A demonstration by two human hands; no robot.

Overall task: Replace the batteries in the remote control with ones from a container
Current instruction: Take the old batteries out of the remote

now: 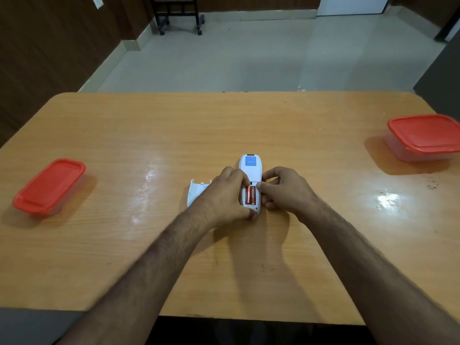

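One white plastic remote control [251, 170] lies face down at the middle of the glossy wood-grain table [224, 125], its long rounded body pointing away, a blue label at its far end. Its battery bay is open and holds two red cylindrical batteries [251, 195] side by side. One white curved battery cover [195, 192] lies on the table just left of the remote, partly hidden by the left hand [221, 195]. That hand's fingers curl around the remote's left edge and near end, gripping it. The right hand [283, 190] pinches the remote's right edge, thumb tip at the bay's far end. Two clear plastic containers with red lids sit well apart: an oblong container [49, 186] at left, a squarer container [425, 135] far right.
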